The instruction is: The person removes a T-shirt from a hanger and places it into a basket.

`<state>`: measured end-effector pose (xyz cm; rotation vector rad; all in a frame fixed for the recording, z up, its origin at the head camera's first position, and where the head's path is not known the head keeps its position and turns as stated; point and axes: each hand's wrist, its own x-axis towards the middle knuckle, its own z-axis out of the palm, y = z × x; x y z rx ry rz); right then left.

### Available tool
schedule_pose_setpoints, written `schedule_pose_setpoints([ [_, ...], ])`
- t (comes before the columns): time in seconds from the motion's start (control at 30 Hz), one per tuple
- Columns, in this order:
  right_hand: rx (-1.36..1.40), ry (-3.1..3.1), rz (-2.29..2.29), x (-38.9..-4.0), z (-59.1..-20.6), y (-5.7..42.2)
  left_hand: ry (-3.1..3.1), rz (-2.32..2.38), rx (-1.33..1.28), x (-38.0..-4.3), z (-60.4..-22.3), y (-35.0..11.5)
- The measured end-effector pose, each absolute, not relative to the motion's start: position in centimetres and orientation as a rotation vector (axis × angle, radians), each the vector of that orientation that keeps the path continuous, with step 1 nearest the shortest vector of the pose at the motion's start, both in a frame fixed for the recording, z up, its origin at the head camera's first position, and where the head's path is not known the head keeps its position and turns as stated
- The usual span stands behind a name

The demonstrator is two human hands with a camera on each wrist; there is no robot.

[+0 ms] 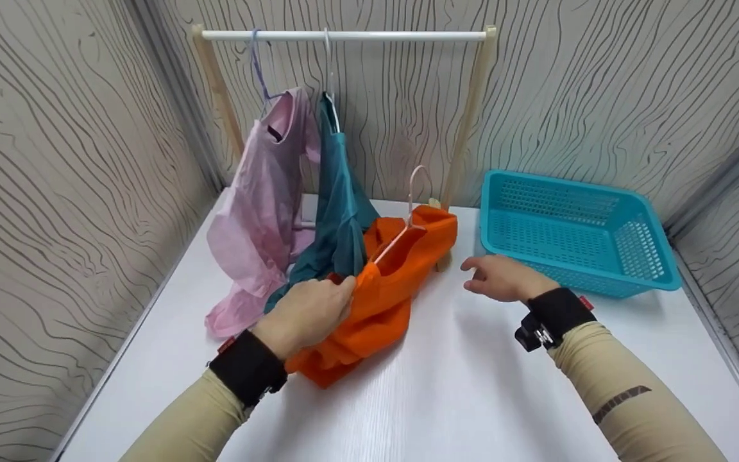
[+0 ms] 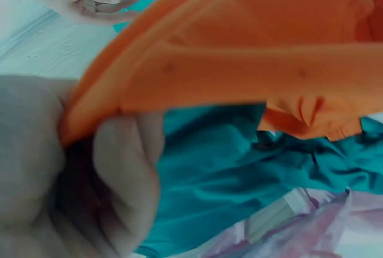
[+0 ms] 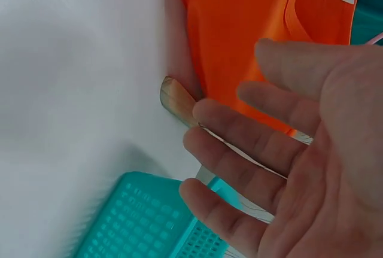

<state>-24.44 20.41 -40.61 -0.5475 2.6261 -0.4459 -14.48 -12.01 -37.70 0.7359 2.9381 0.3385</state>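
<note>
Fingers of the left hand [image 1: 308, 314] are curled round one shoulder of the orange shirt [image 1: 389, 301], the cloth pinched against the thumb; whether they also grip the end of the pink hanger [image 1: 394, 246] inside, I cannot tell. Fingers of the right hand [image 1: 501, 277] hold nothing. They sit just beside the shirt's far shoulder, with a gap of bare table [image 1: 446, 385] between.

What matters most, I judge, is how the hook [image 1: 410, 191] stands to the white rail [image 1: 376, 36]. It points up from the neckline, well below the rail and to the right of the teal shirt [image 1: 337, 199] and the pink shirt [image 1: 251, 212], which both hang there. From the right fingertips the hook lies up and to the left, and that hand looks the nearer to it, though the left has the cloth. The orange shirt's long axis slants from its near left hem to its far right shoulder.

From the head, the right hand shows mainly its back, the fingers looking bent; its own wrist view shows the palm, fingers loosely spread, and also a small white patch by the neckline and a wooden foot [image 3: 178, 97] beside the cloth. The left wrist view shows the folded edge in the grip, but not the hook. The blue-green basket [image 1: 578, 183] stands beyond the right hand.
</note>
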Motion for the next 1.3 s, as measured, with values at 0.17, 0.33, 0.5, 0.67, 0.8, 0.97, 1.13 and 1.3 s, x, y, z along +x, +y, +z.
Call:
schedule_pose_setpoints([
  [0.17,-0.557,2.817,-0.439,-24.5,-40.7,20.6,2.835,0.420,0.773,-14.6,-37.7,-12.4],
  [0.33,-0.528,2.982,-0.432,-24.6,-40.8,21.4,2.846,0.428,0.878,-14.8,-37.4,-12.1],
  [0.5,-0.634,3.073,-0.400,-24.5,-40.9,22.6,2.854,0.408,0.977,-15.2,-36.8,-11.5],
  [0.67,-0.672,2.922,-0.504,-24.3,-41.0,23.9,2.815,0.426,1.008,-15.9,-36.3,-11.1],
  [0.8,-0.712,2.787,-0.577,-24.1,-41.2,24.8,2.796,0.430,0.968,-16.7,-36.3,-11.2],
  [0.97,-0.752,2.742,-0.590,-23.6,-41.2,26.3,2.797,0.332,0.905,-17.7,-36.3,-10.2],
  [1.13,-0.697,2.773,-0.580,-22.6,-40.8,28.3,2.770,0.214,0.859,-18.6,-36.1,-8.0],
  [1.3,-0.667,2.787,-0.565,-21.7,-40.7,29.6,2.718,0.183,0.772,-19.4,-35.3,-4.7],
])
